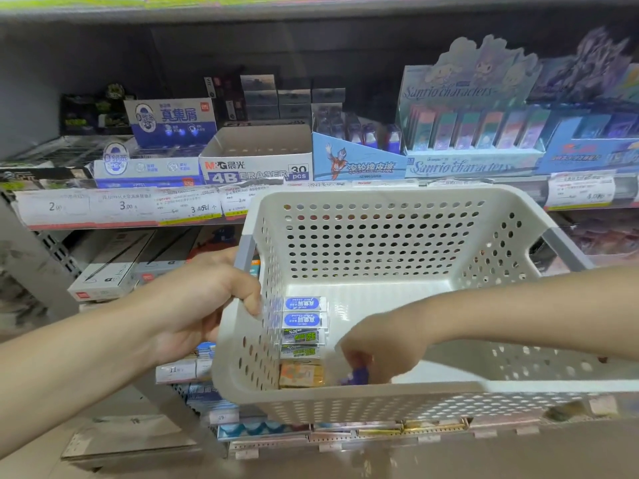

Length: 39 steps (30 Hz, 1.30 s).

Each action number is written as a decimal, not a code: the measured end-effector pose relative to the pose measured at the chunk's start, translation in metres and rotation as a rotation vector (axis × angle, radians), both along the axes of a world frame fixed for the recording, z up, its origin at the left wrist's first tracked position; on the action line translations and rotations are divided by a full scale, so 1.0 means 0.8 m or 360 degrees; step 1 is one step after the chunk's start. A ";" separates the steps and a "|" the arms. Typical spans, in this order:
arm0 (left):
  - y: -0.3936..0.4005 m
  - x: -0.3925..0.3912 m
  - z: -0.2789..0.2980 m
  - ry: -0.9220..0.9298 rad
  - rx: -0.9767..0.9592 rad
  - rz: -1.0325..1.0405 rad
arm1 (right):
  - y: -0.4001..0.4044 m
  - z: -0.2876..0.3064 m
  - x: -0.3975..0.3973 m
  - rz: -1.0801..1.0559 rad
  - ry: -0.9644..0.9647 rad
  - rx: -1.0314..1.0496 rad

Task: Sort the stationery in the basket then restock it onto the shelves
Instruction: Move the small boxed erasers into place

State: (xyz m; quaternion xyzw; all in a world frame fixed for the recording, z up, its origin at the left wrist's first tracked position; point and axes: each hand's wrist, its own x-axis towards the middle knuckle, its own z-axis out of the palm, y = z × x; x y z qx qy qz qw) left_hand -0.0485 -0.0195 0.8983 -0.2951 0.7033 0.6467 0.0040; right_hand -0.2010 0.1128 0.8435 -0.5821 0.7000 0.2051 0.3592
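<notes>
White perforated basket [380,236] in left hand's [193,299] curled grip, right hand [377,347] inside, fingers pinching a small purple item [358,376].

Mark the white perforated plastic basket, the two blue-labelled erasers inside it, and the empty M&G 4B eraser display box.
white perforated plastic basket [390,193], head view, far rim
blue-labelled erasers [304,312], head view, between the pair
M&G 4B eraser display box [256,167], head view, front panel

You get even, fairly bright shop light from above; the shelf [311,188] back under its upper board stays dim. The basket [380,395] near rim is soft and smeared, and your right hand [377,347] is blurred, perhaps by motion. Price tags [121,205] show mild glare. Straight edges bow toward the corners from wide-angle distortion.
</notes>
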 end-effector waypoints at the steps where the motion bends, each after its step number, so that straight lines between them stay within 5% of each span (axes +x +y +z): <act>1: -0.002 0.000 0.000 -0.0005 0.0007 -0.0007 | -0.001 0.007 -0.004 -0.0097 -0.0086 -0.0036; 7: -0.010 0.000 0.001 -0.0007 0.0099 0.0002 | 0.004 0.142 -0.036 -0.0482 -0.0186 -0.0768; 11: -0.009 -0.002 0.002 0.0012 0.0104 -0.0010 | 0.025 0.235 -0.067 -0.0663 0.0206 -0.1553; 16: -0.009 0.001 -0.002 0.0016 0.0041 0.0018 | -0.009 0.215 -0.110 -0.0621 0.0843 -0.1776; 20: -0.009 0.007 -0.004 0.0001 0.0019 0.0038 | -0.033 0.188 -0.121 -0.0563 0.1049 -0.2056; 27: -0.005 0.005 -0.001 0.0021 0.0038 0.0043 | -0.078 0.202 -0.155 -0.0635 0.0846 -0.1331; 39: 0.000 0.008 0.002 0.0005 0.0056 0.0161 | -0.079 0.223 -0.167 -0.0697 0.0251 -0.1102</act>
